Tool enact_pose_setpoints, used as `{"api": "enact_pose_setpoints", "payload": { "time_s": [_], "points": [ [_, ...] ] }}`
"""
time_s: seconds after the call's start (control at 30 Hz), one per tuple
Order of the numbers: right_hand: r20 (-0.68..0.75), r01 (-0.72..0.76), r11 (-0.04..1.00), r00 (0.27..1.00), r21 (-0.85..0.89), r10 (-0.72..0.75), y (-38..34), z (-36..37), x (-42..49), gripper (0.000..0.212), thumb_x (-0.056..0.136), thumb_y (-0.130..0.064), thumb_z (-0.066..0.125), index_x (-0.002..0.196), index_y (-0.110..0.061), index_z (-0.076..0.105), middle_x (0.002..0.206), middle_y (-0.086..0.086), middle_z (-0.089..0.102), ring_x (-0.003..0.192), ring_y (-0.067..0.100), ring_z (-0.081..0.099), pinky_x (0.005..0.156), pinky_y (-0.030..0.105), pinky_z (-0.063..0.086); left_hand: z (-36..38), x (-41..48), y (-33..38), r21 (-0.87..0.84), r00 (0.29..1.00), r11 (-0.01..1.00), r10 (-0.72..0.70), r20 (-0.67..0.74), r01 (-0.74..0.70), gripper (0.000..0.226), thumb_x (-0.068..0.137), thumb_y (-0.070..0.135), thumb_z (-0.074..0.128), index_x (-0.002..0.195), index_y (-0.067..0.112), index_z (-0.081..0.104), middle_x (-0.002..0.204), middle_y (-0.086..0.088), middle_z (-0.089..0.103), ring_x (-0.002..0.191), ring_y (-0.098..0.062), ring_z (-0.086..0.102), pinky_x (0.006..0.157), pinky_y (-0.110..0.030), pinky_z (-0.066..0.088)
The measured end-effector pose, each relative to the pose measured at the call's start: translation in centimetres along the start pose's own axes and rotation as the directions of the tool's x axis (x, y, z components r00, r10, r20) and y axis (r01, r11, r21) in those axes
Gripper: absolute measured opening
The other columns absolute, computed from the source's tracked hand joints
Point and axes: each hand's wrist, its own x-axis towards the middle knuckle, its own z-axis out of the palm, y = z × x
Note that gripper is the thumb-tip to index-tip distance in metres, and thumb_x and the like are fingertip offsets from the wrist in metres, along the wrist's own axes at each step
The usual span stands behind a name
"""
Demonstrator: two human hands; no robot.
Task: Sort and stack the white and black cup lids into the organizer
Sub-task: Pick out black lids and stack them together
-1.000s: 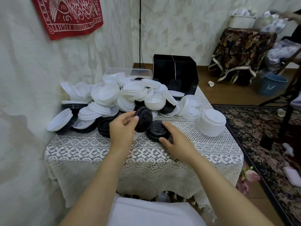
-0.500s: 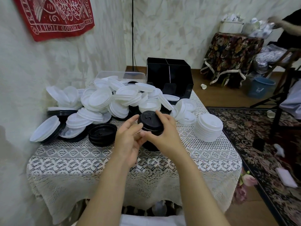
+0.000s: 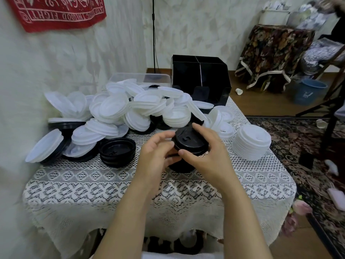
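Black lid stack (image 3: 190, 143) is gripped by the right hand (image 3: 207, 157); left hand (image 3: 156, 156) curls round its side.

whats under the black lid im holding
Below the held black lid, a stack of black lids on the tablecloth; the left hand and right hand cover most of it, hiding its count.

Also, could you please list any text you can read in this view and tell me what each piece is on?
"GOOD FIGHT": white letters along the lower border of the red banner on the wall; the words beside them are too blurred to read.
White marking on the blue bucket: too small to read.
Raised marks on top of the held black lid: not legible.
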Motion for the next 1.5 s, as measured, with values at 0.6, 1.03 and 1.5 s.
{"api": "enact_pose_setpoints", "payload": {
  "time_s": [0.6, 1.03, 1.5],
  "points": [
    [-0.048, -0.046, 0.998, 0.998, 0.052, 0.049, 2.2, -1.6, 0.3, 0.064, 0.074, -0.015, 0.081, 0.132, -0.025, 0.056, 0.122, -0.027, 0.049, 0.116, -0.004, 0.05, 0.103, 0.027, 0.044, -1.3, 1.5, -0.7, 0.567, 0.984, 0.815, 0.173, -0.042, -0.119, 0.046, 0.087, 0.0, 0.058, 0.126, 0.025, 0.054, 0.107, 0.009, 0.062, 0.097, -0.006, 0.06, 0.071, -0.01, 0.046],
    [0.205, -0.023, 0.99, 0.977, -0.138, 0.052, 2.4, 0.1, 0.5, 0.071, 0.074, -0.013, 0.08, 0.139, -0.021, 0.051, 0.142, -0.015, 0.042, 0.129, 0.002, 0.041, 0.114, 0.024, 0.03, -2.2, 1.0, -1.0, 0.834, 0.985, 0.543, -0.071, 0.158, -0.095, 0.096, 0.08, 0.018, 0.076, 0.152, 0.032, 0.012, 0.148, 0.007, 0.039, 0.133, -0.011, 0.037, 0.09, -0.015, 0.026],
    [0.229, -0.038, 0.966, 0.968, -0.257, 0.099, 2.1, 0.1, 0.5, 0.077, 0.071, -0.019, 0.085, 0.14, -0.018, 0.05, 0.14, -0.015, 0.044, 0.126, 0.004, 0.042, 0.111, 0.025, 0.032, -1.9, 1.1, -0.9, 0.799, 0.983, 0.585, -0.02, 0.185, -0.139, 0.051, 0.092, 0.0, 0.049, 0.138, 0.023, 0.047, 0.1, 0.024, 0.042, 0.074, 0.012, 0.04, 0.056, 0.005, 0.032]
  ]
}}
